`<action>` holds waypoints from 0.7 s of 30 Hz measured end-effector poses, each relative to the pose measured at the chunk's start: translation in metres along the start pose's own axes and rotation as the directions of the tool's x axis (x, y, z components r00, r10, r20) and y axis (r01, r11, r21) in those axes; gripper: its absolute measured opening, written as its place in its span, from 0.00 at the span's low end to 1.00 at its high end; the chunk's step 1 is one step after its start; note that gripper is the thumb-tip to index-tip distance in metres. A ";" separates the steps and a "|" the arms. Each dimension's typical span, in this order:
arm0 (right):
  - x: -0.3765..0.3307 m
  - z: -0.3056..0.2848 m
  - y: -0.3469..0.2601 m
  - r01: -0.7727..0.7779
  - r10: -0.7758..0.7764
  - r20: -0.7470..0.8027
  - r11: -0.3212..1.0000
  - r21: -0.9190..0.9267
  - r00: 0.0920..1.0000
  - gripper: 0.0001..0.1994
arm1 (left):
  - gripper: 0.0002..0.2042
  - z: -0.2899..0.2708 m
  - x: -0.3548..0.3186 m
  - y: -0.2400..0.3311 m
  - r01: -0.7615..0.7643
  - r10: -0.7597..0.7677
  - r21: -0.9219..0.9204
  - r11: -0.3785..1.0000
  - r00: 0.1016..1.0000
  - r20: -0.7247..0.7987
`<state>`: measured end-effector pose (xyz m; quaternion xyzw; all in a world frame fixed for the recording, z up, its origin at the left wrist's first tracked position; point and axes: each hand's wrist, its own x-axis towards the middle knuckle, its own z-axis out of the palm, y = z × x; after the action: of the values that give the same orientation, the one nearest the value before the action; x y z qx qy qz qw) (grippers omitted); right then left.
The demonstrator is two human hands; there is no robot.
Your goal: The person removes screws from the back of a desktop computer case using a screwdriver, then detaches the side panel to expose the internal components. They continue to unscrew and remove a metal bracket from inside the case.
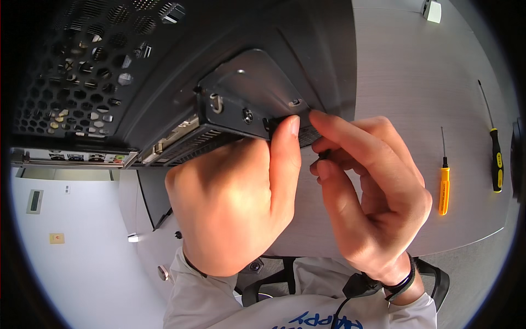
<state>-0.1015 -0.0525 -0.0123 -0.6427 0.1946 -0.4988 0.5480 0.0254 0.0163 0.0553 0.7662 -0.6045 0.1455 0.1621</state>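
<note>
A black computer case (pixel 219 33) fills the upper left, its rear edge with expansion slots turned toward me. A raised black metal bracket (pixel 249 82) stands out beside the slots, with a screw (pixel 247 115) in its rim. My left hand (pixel 227 203) is closed at this edge, thumb tip against the bracket's lower right end; its other fingers are hidden. Just right of that thumb, my right hand (pixel 372 192) pinches a small black piece (pixel 324 155), mostly covered by the fingertips. Its index fingertip reaches to the case near the bracket.
On the grey table (pixel 405 66) to the right lie an orange-handled screwdriver (pixel 444 189) and a longer black-and-yellow screwdriver (pixel 497 162). A small white object (pixel 432 11) is at the far edge. A honeycomb vent (pixel 82 71) covers the case's left part. A chair (pixel 435 279) shows below.
</note>
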 end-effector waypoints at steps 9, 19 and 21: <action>0.007 -0.002 -0.007 -0.151 0.156 -0.004 0.964 0.218 0.988 0.16 | 0.17 -0.003 0.004 0.002 0.009 -0.007 -0.066 0.998 1.000 0.028; 0.012 -0.002 -0.004 -0.141 0.146 0.007 0.942 0.304 0.989 0.14 | 0.14 0.000 0.004 0.001 -0.015 0.016 -0.069 0.998 1.000 0.004; 0.012 -0.001 -0.003 -0.129 0.134 0.003 0.949 0.289 0.991 0.14 | 0.13 -0.001 0.005 0.000 -0.024 0.024 -0.053 0.998 1.000 0.016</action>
<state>-0.0980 -0.0615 -0.0042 -0.5372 0.1667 -0.4895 0.6663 0.0262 0.0126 0.0580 0.7556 -0.6186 0.1249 0.1754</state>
